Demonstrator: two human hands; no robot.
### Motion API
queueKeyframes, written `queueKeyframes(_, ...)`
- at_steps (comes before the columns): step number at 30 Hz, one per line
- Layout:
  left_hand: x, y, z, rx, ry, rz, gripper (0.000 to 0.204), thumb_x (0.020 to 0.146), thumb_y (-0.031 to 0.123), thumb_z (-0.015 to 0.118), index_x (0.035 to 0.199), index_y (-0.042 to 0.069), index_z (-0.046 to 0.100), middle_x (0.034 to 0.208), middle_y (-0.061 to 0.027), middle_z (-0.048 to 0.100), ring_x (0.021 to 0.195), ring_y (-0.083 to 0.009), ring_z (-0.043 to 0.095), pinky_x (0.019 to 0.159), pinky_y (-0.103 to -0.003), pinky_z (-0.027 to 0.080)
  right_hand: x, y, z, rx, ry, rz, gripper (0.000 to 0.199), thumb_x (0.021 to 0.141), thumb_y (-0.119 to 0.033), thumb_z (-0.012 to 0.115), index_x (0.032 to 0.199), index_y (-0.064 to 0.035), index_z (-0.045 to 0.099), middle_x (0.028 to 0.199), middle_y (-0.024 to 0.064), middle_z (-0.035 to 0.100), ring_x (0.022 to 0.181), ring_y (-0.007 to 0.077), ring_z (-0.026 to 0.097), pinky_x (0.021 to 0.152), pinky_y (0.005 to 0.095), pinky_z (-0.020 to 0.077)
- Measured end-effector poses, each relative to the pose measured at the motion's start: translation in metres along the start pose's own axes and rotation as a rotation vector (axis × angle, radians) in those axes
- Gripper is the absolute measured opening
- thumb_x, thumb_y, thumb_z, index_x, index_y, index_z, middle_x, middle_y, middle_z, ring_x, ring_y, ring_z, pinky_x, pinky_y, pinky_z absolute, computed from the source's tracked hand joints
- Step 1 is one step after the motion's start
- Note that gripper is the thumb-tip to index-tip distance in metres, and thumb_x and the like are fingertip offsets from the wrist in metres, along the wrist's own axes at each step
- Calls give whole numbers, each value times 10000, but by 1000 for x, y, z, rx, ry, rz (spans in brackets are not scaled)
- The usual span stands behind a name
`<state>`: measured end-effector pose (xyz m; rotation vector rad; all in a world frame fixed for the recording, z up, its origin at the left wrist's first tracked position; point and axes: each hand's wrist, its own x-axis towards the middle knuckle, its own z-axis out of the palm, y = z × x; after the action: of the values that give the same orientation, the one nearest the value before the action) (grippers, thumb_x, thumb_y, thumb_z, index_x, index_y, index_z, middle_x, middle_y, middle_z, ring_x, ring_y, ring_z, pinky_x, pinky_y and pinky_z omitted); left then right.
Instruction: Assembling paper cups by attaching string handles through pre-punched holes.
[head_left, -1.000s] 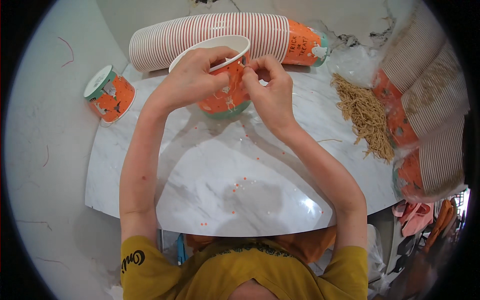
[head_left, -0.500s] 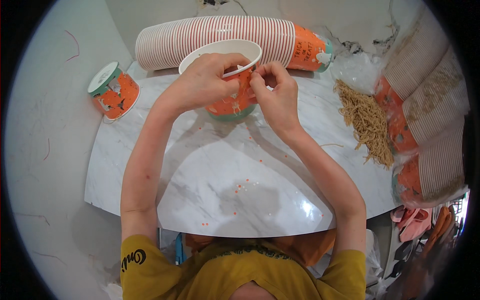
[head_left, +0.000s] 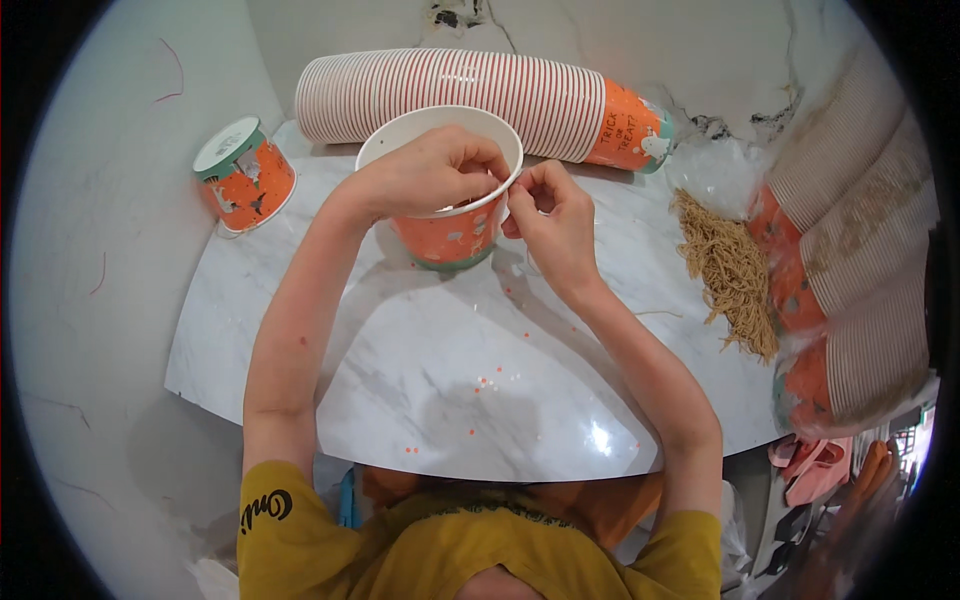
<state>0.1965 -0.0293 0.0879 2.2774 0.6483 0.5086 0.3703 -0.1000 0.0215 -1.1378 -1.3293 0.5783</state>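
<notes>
An orange paper bucket (head_left: 425, 240) with a white rim, a green base and small printed figures stands on the marbled table in front of me. My left hand (head_left: 430, 172) reaches over its rim, the fingertips pinched together inside near the right wall. Outside that same wall, just under the rim, my right hand (head_left: 556, 225) is closed with thumb and forefinger together at the bucket's side. Whatever either pinch holds is too small or hidden to make out. Orange and white paper dots (head_left: 482, 385) lie scattered on the table closer to me.
Behind the bucket lies a long nested stack of paper buckets (head_left: 450, 100). An upside-down bucket (head_left: 255, 180) sits at the left. To the right are a bundle of tan twine (head_left: 728, 265), a loose strand (head_left: 657, 313) and plastic-wrapped bucket stacks (head_left: 850, 220) along the table's edge.
The view has shifted slightly. The bucket has tipped more upright, and my left fingers are now over its inner right side. My right hand stays pinched at the outer wall, nearer the rim.
</notes>
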Motion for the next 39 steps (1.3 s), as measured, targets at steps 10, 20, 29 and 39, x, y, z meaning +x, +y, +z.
queueKeyframes(10, 1, 8, 3, 278, 84, 70, 155, 864, 105, 632, 954, -1, 701, 763, -103, 668, 702, -161, 594, 690, -303, 486, -4, -3, 0, 88, -47, 39, 87, 902, -27, 607, 867, 23, 545, 719, 58, 617, 597, 94, 604, 530, 259, 506)
queueKeyframes(20, 4, -3, 6, 356, 176, 155, 149, 854, 120, 603, 919, -1, 661, 768, -126, 667, 684, -225, 604, 671, -343, 490, -1, -8, -10, 260, -143, 269, 108, 942, -103, 606, 894, -11, 574, 673, 15, 575, 531, 62, 505, 475, 228, 414)
queueKeyframes(29, 13, -11, 7, 285, 403, 360, 138, 796, 146, 592, 860, 43, 657, 756, -118, 655, 680, -295, 628, 626, -393, 493, -7, -5, -38, 399, -271, 618, 185, 962, -160, 557, 1009, -1, 640, 621, -7, 530, 467, 44, 344, 438, 218, 259)
queueKeyframes(39, 20, -13, 29, 228, 483, 596, 105, 790, -7, 628, 890, 22, 615, 863, -80, 631, 764, -232, 619, 697, -327, 513, -31, -28, -34, 538, -471, 559, 270, 1007, -257, 615, 1148, -29, 643, 630, 24, 560, 468, 47, 366, 446, 220, 254)
